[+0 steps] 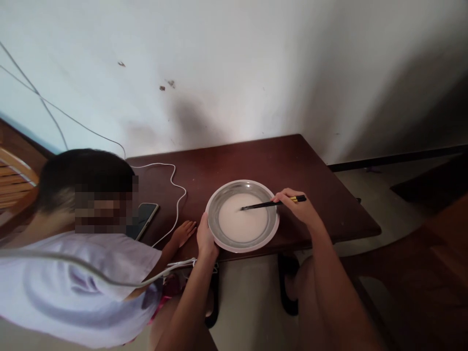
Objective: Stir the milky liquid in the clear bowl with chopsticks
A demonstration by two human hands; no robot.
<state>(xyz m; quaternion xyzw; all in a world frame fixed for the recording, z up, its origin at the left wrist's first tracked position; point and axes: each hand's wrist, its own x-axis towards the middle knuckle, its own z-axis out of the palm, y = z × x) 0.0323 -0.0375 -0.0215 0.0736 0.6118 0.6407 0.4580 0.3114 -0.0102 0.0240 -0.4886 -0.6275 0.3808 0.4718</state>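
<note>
A round metal basin with a pale rim stands near the front edge of the table, part filled with a milky white liquid. My left hand grips the basin's left side, its fingers hidden at the rim. Over the right rim, my right hand is closed around a pair of black chopsticks with gold bands. They slant down to the left, and their tips meet the liquid near the middle of the basin.
A person in a white shirt leans over the dark red table at left, one hand flat near the basin. A phone and white cable lie there. A wall rises behind.
</note>
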